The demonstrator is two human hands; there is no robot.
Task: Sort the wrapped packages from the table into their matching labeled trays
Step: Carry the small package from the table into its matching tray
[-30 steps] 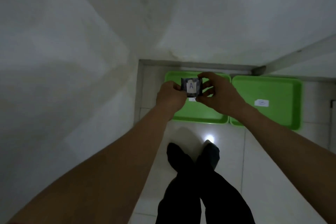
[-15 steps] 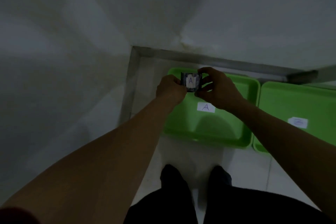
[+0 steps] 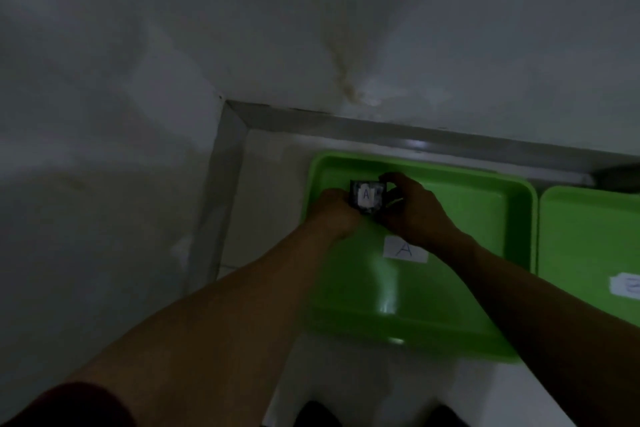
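Head view: left hand (image 3: pixel 334 210) and right hand (image 3: pixel 414 210), arms outstretched, pinch a small dark wrapped package labelled A (image 3: pixel 367 196) over the bright green plastic tray (image 3: pixel 485 191).

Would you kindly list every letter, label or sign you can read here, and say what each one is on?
"A": on the white sticker of the package held by the left hand and right hand.
"A": on the paper label on the floor of the left tray.
Label in the right tray: blurred and cut off by the frame edge, unreadable.
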